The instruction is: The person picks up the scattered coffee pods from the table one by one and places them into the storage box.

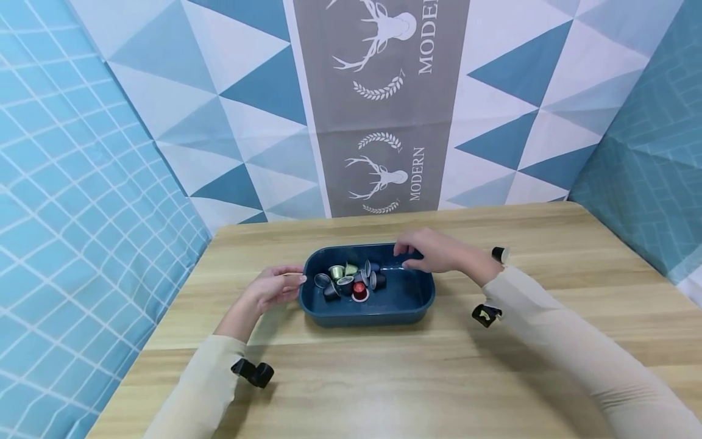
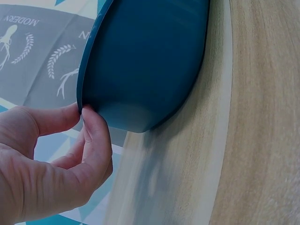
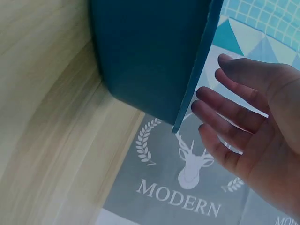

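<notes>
A dark blue oblong tray (image 1: 403, 299) with rounded corners stands on the table, and several coffee capsules (image 1: 347, 284) lie heaped in its left and middle part. They are dark, pale green and silver, with one red capsule (image 1: 359, 290) near the front. At the tray's left end my left hand (image 1: 276, 285) pinches the rim between thumb and fingers; the left wrist view shows this grip on the tray wall (image 2: 145, 56). Over the right end hovers my right hand (image 1: 430, 249), its fingers loosely bent and holding nothing; in the right wrist view they are apart from the rim.
The wooden table (image 1: 351, 378) extends around the tray. Behind it hangs a patterned cloth (image 1: 384, 110) with deer heads and triangles. Blue tiled-pattern cloth (image 1: 82, 183) covers the left side, teal cloth (image 1: 652, 152) the right. Black camera mounts (image 1: 253, 372) sit on the wrists.
</notes>
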A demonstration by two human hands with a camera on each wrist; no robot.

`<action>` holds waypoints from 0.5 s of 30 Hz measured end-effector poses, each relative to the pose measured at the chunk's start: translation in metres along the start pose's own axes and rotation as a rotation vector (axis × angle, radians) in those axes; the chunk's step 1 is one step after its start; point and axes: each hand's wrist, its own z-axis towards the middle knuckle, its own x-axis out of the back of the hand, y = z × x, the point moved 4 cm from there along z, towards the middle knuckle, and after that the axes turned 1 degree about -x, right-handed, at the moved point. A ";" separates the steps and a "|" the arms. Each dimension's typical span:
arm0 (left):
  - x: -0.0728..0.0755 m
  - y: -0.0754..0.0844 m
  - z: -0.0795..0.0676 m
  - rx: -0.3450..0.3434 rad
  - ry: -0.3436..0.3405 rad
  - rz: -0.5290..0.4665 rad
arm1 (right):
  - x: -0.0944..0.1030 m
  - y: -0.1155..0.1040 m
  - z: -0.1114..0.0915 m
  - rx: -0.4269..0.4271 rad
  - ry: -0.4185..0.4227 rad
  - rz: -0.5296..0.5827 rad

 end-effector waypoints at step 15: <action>0.000 -0.001 0.000 -0.003 -0.006 -0.028 | 0.001 0.030 -0.035 -0.066 0.094 -0.027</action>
